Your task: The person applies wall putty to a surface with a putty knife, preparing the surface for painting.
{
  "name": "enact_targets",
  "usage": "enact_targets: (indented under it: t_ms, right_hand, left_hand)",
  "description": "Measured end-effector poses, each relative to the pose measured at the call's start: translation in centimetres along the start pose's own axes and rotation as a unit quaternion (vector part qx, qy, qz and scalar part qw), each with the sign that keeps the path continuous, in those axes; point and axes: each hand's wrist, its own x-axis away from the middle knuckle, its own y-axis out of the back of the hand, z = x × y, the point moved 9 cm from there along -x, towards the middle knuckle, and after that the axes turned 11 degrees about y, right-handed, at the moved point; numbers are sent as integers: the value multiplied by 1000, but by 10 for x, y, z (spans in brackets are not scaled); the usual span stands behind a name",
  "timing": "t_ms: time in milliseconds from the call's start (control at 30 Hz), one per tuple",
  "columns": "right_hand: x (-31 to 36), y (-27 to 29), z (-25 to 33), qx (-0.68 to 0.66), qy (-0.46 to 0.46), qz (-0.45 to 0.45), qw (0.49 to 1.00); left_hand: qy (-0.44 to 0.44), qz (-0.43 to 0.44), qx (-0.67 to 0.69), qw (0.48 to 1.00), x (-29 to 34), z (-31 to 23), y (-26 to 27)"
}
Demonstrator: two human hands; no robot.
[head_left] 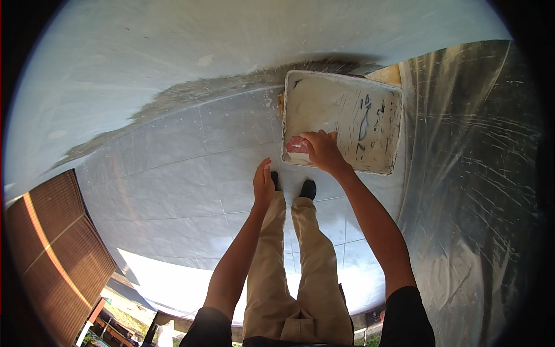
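My right hand [324,147] is closed around a small reddish object [298,144] with whitish smears, whose exact kind I cannot make out. It is over the near left corner of a large rectangular tray [400,130], pale inside, with dark streaks and a stained rim. Left of the tray and nearer to me, my left hand [263,184] hangs above the floor with its fingers stretched out and nothing in it.
A pale wall [191,46] with a rough dark band along its base curves across the far side. Clear plastic sheeting [462,173] hangs at the right. My shoes [307,189] stand on grey floor tiles [173,173]. A brown slatted panel [55,248] is at the left.
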Motion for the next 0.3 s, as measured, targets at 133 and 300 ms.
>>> enact_targets:
  t_ms: [133,300]
  right_hand:
    - [0,0,-4,1,-23,19,1000]
    - [-4,-5,-2,10,-30,10,999]
  left_hand:
    - [2,-3,-8,1000,1,2,4]
    - [-12,-18,4,1000,3,3,5]
